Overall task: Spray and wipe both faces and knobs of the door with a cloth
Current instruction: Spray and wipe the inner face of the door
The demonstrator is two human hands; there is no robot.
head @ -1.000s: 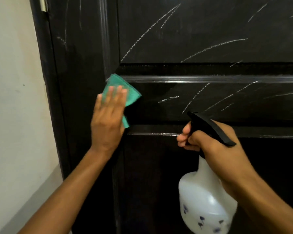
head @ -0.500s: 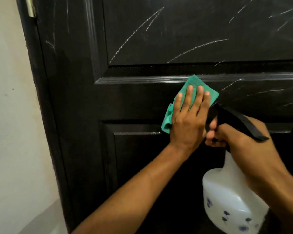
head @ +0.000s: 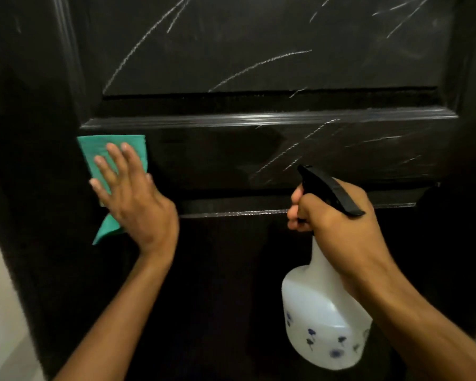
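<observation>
Green cloth point(head: 109, 149) flat on door point(head: 231, 64), bottle point(head: 322, 312) upright, nozzle up-left

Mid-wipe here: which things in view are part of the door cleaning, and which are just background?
In use:
door
green cloth, pressed flat by the left hand
spray bottle, gripped by the right hand

Background:
pale wall at the left edge

left hand point(head: 138, 204) pressing cloth point(head: 109, 149), door point(head: 259, 64)
</observation>
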